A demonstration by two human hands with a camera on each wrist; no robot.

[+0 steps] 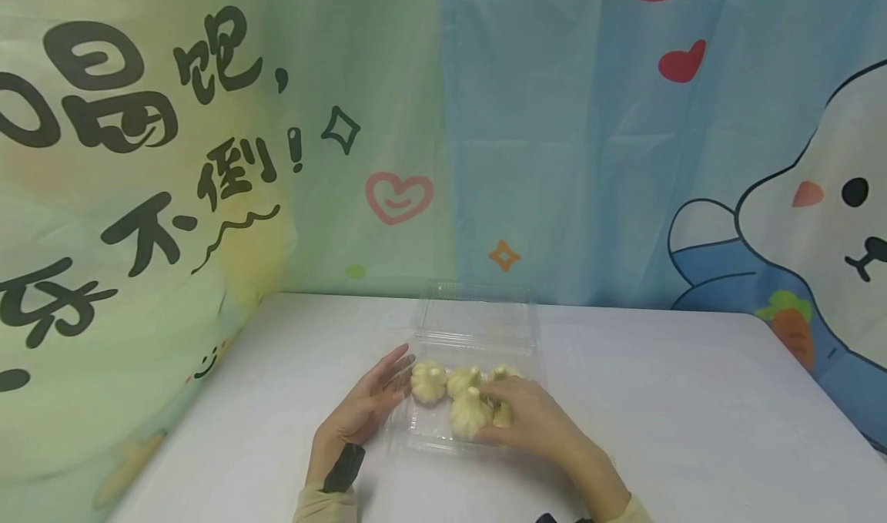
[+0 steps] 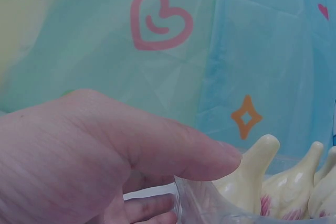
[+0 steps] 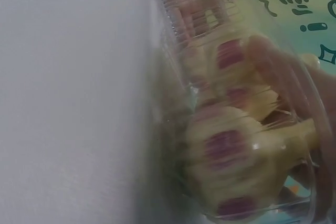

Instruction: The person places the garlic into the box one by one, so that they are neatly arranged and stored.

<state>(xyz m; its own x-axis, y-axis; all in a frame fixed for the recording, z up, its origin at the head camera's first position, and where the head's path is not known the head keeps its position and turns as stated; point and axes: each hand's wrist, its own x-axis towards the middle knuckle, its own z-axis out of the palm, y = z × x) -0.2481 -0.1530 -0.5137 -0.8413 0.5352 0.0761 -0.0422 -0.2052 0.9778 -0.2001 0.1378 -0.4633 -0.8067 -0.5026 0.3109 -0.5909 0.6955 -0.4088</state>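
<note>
In the head view, a clear, thin plastic box [image 1: 433,423] with its ridged lid [image 1: 478,319] folded back lies on the smooth white worktop [image 1: 693,407]. Rounded, cream garlic bulbs [image 1: 428,384] with ribbed sides sit inside. The left hand [image 1: 367,403] lies along the box's left wall, fingers fairly straight; the right hand [image 1: 537,419] curves fingers and thumb round a right-hand bulb.

In the left wrist view, the left thumb extends over the rim, apart from the fingers outside; the bulbs look glossy, with tapered stems.

In the right wrist view, blurred purple patches mark the bulbs behind the transparent wall; how firmly the right fingers grip, I cannot tell.
</note>
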